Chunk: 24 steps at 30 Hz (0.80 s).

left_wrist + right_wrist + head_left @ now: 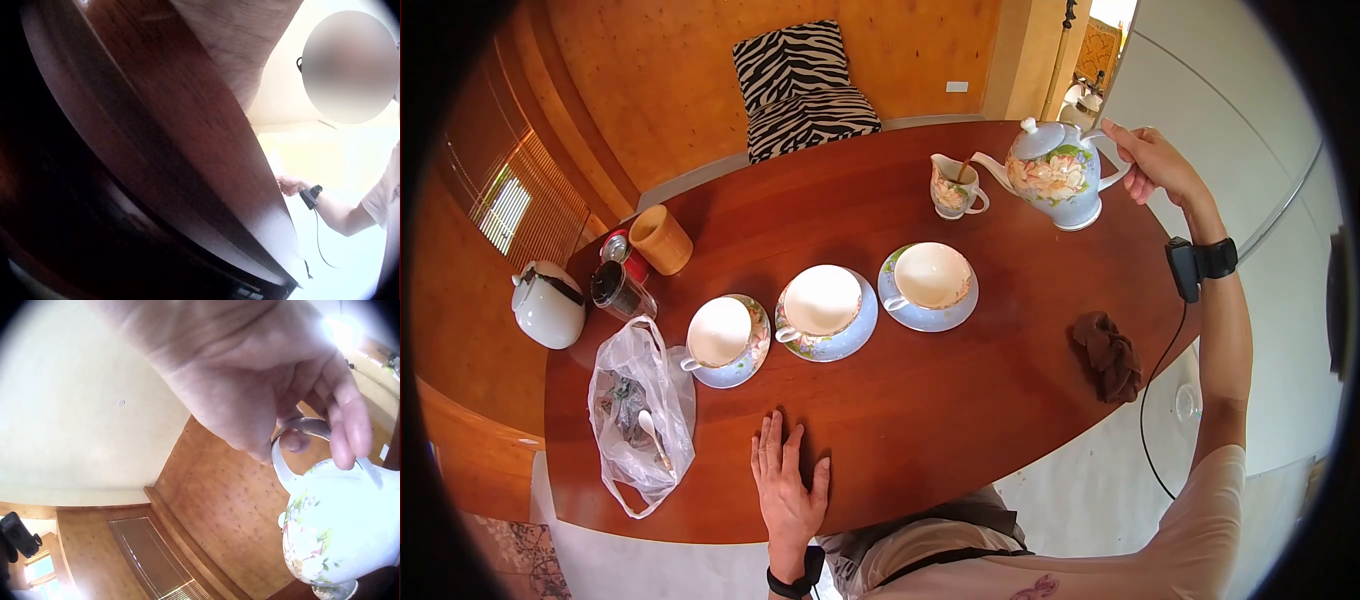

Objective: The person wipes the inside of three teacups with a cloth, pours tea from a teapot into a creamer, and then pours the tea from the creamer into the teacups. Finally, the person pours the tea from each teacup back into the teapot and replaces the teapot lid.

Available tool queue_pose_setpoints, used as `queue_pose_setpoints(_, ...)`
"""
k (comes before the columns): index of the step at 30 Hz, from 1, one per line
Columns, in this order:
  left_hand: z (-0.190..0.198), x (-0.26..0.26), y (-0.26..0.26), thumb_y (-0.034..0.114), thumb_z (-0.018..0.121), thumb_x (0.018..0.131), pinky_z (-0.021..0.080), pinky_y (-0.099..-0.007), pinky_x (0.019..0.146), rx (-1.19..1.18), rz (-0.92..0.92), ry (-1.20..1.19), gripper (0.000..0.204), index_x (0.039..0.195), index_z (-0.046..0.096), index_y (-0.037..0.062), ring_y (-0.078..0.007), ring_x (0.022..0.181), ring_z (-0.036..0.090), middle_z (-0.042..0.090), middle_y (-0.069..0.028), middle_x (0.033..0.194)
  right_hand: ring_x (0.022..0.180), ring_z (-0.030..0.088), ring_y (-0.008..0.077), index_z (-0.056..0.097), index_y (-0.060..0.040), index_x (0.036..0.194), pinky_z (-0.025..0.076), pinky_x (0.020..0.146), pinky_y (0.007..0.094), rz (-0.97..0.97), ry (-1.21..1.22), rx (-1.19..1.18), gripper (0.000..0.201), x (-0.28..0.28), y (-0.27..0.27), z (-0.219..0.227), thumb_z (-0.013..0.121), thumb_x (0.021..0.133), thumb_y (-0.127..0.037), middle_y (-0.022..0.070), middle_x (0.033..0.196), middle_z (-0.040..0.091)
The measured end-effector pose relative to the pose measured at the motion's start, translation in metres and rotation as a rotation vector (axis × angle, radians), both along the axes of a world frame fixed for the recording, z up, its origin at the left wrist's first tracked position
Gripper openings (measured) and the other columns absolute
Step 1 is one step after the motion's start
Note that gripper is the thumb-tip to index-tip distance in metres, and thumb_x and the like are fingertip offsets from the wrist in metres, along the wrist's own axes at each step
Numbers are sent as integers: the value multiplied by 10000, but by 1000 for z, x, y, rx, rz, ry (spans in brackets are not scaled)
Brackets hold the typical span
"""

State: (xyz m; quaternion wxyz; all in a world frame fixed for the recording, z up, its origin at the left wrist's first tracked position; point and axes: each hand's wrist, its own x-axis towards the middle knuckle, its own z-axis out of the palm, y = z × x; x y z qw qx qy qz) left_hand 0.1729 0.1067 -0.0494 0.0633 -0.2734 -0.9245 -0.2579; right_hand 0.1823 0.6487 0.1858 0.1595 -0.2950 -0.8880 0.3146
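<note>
My right hand (1155, 165) grips the handle of a pale blue flowered teapot (1055, 185) at the far right of the table. In the right wrist view, fingers curl through the handle (284, 472). The lid is on the pot. Its spout reaches the mouth of a small matching milk jug (950, 197), and a thin brown streak shows between spout tip and jug. My left hand (788, 490) rests palm down with spread fingers near the table's front edge. Ahead of it stand three cups on saucers: a left cup (720, 332), a middle cup (822, 302) and a right cup (933, 276).
A plastic bag (635, 420) with a white spoon on it lies at the left. Behind it are a dark-topped glass jar (622, 292), a red can (626, 256), a wooden cup (661, 240) and a white lidded pot (548, 305). A crumpled brown cloth (1108, 357) lies at right.
</note>
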Motion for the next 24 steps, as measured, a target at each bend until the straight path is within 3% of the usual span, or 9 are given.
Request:
queue_pose_setpoints(2,0,0,0,210,683,919,261,-550,1227,1,2,-1,503,1365,574,7,-419,1474,374,428,-219,1576,382,611,128,436,-152,645,511,348,246,2,2,6,634,-1,0,1,603,950,-681,63,505,598)
queue_pose_setpoints(4,0,0,0,207,683,917,261,-549,1228,4,3,-2,504,1368,573,11,-418,1476,373,428,-217,1577,435,604,161,727,63,1011,505,389,269,-21,-75,48,830,-1,4,1,531,925,-739,102,620,637)
queue_pose_setpoints(16,-2,0,-1,224,677,923,263,-544,1228,-1,2,7,497,1357,580,1,-408,1481,374,425,-214,1583,457,563,153,756,17,1031,471,395,264,-4,-86,52,768,-3,-3,5,494,934,-699,96,797,705)
queue_pose_setpoints(23,-2,0,-1,230,671,928,262,-544,1227,3,-4,6,497,1357,581,-5,-413,1480,374,429,-219,1579,463,571,156,755,22,1036,472,397,272,-15,-89,64,791,-5,-1,2,476,938,-712,100,797,707)
queue_pose_setpoints(24,-2,0,-1,228,671,927,262,-546,1227,8,-4,0,497,1357,581,-7,-415,1479,374,429,-222,1578,422,591,145,611,-56,844,490,369,262,10,-30,36,642,-5,0,1,531,956,-683,84,650,652)
